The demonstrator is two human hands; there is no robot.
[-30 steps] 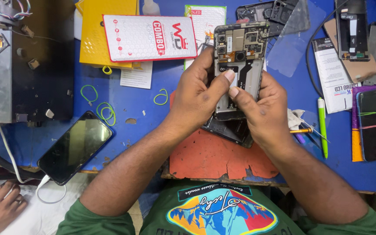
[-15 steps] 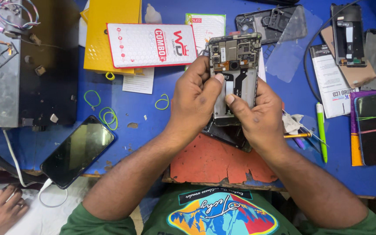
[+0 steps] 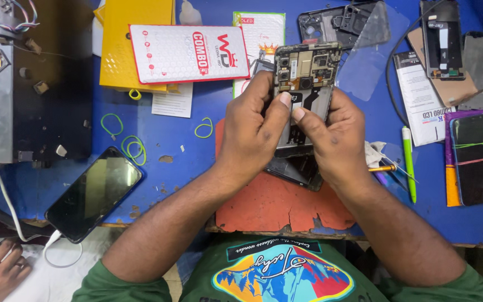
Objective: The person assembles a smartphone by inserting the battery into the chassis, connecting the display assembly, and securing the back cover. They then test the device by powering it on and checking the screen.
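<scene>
Blue table (image 3: 197, 162), orange mat (image 3: 275, 207)

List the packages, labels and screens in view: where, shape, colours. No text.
White flat box, red print, top centre, lying on yellow box.
White-green card behind the opened phone.
Dark-screened phone, lower left, white cable plugged in.
White leaflet, right.
Black screen panel on purple-orange pack, far right.

two hands (image 3: 252, 134) (image 3: 331, 134), one opened phone (image 3: 307, 84), four green rubber bands (image 3: 132, 148), one green pen (image 3: 408, 162).
</scene>
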